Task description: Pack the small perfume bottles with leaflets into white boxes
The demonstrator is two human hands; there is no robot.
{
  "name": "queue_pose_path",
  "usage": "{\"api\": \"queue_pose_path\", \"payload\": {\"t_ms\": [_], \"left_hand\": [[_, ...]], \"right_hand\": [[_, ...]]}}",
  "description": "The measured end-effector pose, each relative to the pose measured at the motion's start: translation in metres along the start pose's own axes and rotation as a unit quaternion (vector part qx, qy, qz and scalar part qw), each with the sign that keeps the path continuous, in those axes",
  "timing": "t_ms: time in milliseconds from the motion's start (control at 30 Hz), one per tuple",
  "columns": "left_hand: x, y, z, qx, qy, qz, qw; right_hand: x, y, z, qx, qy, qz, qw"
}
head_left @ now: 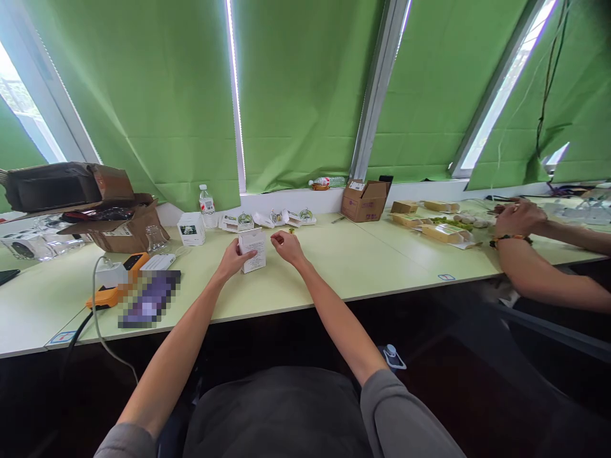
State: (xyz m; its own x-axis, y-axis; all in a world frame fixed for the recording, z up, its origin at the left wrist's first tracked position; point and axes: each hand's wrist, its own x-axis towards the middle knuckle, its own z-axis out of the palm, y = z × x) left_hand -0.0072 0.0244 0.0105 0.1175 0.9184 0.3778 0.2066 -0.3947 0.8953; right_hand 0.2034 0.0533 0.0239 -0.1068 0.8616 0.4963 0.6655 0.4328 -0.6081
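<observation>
Holding a small white box (254, 256) nearly upright at the pale green table (334, 273) with the left hand (232, 259).
The left thumb and fingers are clamped on the box; the right hand (287, 248) hovers just beside it, fingers curled inward, and I cannot tell whether they pinch anything. Behind the box lie 3 white-and-green packages (300, 218); a clear bottle (207, 203) stands left of them, near a white carton (191, 230). A brown cardboard box (365, 205) sits farther right.
</observation>
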Motion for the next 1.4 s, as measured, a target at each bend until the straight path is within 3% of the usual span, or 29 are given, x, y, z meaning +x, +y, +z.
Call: {"api": "queue_pose_path", "payload": {"t_ms": [200,567,733,1200,1400], "left_hand": [[0.0009,-0.0017,-0.0004,-0.042,-0.013,0.005,0.999],[0.0008,-0.0007,-0.0010,-0.076,0.020,-0.002,0.997],[0.0013,-0.0006,0.0008,-0.066,0.055,0.038,0.996],[-0.0052,0.0056,0.0011,0.031,0.033,0.096,0.994],[-0.0023,0.0022,0.0003,0.033,0.054,0.102,0.993]], "right_hand": [[0.0014,0.0045,0.0036,0.142,-0.022,-0.020,0.989],[0.0031,0.0030,0.0029,0.348,-0.102,0.002,0.932],[0.0036,0.0016,0.0021,0.343,-0.108,-0.004,0.933],[0.0017,0.0001,-0.0003,0.300,-0.103,-0.050,0.947],[0.0027,0.0009,0.0020,0.324,-0.071,-0.032,0.943]]}}
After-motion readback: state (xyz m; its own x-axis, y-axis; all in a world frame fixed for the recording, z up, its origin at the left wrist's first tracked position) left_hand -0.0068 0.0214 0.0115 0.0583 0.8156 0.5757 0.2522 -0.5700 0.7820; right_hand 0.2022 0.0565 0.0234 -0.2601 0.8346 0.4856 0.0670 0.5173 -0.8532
